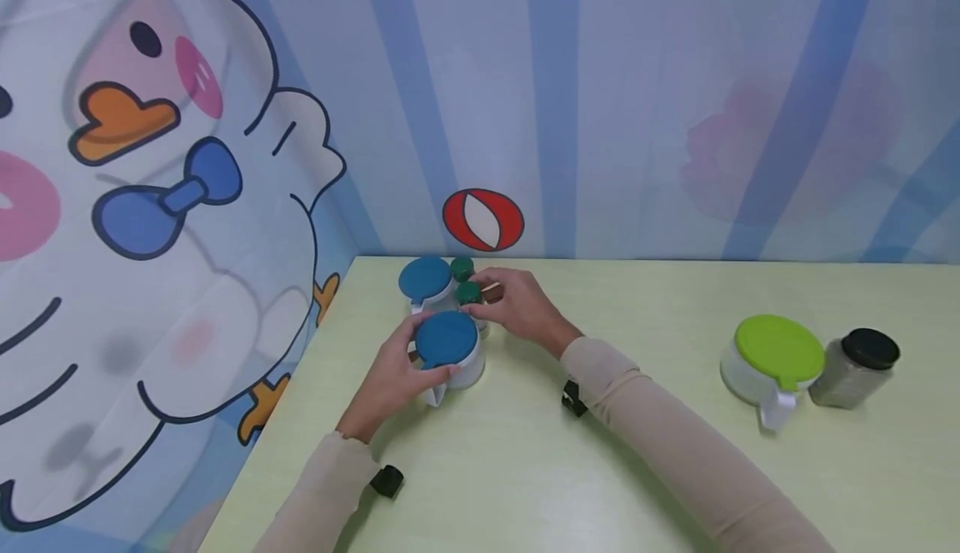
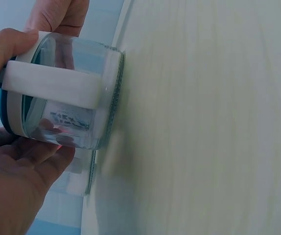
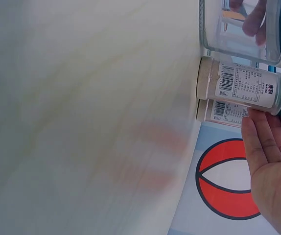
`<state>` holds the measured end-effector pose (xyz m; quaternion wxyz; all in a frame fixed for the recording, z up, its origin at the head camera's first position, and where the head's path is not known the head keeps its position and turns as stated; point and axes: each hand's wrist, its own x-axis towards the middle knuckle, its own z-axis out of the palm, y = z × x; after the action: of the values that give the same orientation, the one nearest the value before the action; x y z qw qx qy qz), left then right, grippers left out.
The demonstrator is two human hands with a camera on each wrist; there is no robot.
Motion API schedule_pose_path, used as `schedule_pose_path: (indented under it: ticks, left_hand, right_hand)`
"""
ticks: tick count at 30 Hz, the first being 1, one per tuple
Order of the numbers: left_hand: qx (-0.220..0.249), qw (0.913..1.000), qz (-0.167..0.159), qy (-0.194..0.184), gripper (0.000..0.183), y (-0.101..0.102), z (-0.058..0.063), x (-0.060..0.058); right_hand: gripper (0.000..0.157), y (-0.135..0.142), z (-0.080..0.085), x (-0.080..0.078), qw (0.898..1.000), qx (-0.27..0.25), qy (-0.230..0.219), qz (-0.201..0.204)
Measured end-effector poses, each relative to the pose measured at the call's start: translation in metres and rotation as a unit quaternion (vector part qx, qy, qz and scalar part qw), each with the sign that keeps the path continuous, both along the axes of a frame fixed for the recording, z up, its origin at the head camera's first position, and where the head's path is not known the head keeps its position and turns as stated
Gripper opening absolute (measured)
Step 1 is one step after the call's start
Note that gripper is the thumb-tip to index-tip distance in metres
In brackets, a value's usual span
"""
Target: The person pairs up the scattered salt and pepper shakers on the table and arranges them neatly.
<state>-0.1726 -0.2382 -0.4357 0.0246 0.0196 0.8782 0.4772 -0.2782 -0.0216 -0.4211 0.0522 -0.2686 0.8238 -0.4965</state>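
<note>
The left hand [image 1: 397, 374] grasps the nearer blue-lidded jar [image 1: 471, 367], a clear vessel with a white handle [image 2: 52, 84]. Its thumb presses across the near side of the lid rim, over the handle's top, while the other fingers curl round the opposite side, below the lid. The wrist is low, and the left forearm, in a beige sleeve [image 1: 330, 478], comes in from the person's near left.

The right hand [image 1: 517, 307] is farther out than the left and to its right, turned inward, its forearm reaching diagonally across from the near right. Thumb and fingers pinch the nearer green-capped seasoning bottle [image 3: 243, 83] up at its cap, the thumb on the near side; in the right wrist view other fingers extend rather straight beside the labelled body. That bottle is between the two hands, just beyond the left hand's jar. A second green-capped bottle [image 3: 226, 111] stands right behind it, past the right fingertips; whether they touch it, I cannot tell. The farther blue-lidded jar [image 1: 424, 278] stands beyond the left hand and left of the right one.

Well to the right of both hands, on the pale table [image 1: 600, 470], are a green-lidded jar [image 1: 780, 353] with a white handle and, just beside it, a black-capped square jar [image 1: 855, 370].
</note>
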Motion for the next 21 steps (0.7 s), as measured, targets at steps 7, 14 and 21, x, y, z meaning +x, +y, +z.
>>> schedule_pose_path:
  ticks: [7, 14, 21]
  left_hand:
    - [-0.007, 0.9999, 0.011, 0.002, 0.096, 0.0033, 0.0007, 0.001]
    - [-0.008, 0.9998, 0.018, -0.004, 0.099, 0.0075, 0.0026, 0.0031]
    - [-0.021, 0.9996, 0.02, 0.0, 0.099, 0.0081, 0.002, 0.0036]
  right_hand:
    - [0.045, 0.0014, 0.0007, -0.0006, 1.0, -0.002, -0.002, 0.0]
    - [0.045, 0.0021, 0.0006, -0.0017, 1.0, -0.002, 0.002, -0.001]
    - [0.043, 0.0023, 0.0017, -0.0006, 1.0, -0.003, 0.004, 0.001]
